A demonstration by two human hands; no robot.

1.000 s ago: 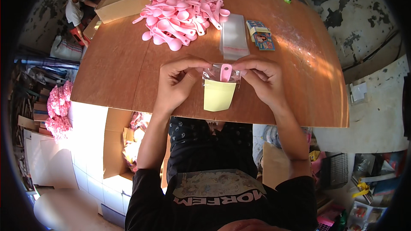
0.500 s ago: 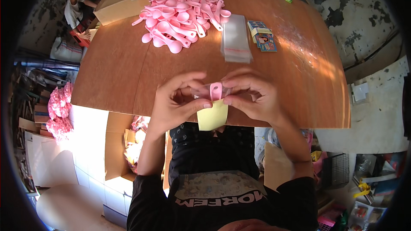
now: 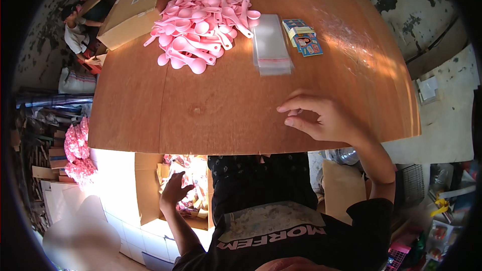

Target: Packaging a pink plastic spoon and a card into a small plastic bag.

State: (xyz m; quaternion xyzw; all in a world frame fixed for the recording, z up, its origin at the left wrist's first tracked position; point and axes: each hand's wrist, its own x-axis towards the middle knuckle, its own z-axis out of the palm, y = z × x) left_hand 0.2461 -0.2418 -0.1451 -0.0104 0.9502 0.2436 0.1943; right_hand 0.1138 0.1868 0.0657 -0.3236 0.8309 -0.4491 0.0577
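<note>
My left hand point(image 3: 175, 190) is down over an open cardboard box point(image 3: 147, 188) below the table's near edge. Its fingers are spread, with nothing visible between them. Packed pink items point(image 3: 192, 175) in clear wrapping lie inside that box. Above the right part of the table, my right hand point(image 3: 324, 116) has its fingers loosely curved, thumb and forefinger apart, holding nothing. Beyond it lie a stack of clear plastic bags point(image 3: 271, 42) and a small pile of printed cards point(image 3: 307, 45). A heap of pink measuring spoons point(image 3: 188, 45) covers the table's far left-middle.
A closed cardboard box point(image 3: 135, 12) rests at the wooden table's point(image 3: 221, 115) far left corner. Another person point(image 3: 78, 35) is beyond it. Pink bundles point(image 3: 78, 145) stand left on the floor side; a wire rack point(image 3: 412, 185) and assorted goods are at the lower right.
Both hands have let go of the bagged pink spoon with its yellow card. My left hand has dropped down left to the box; my right has moved slightly right, away from it.
</note>
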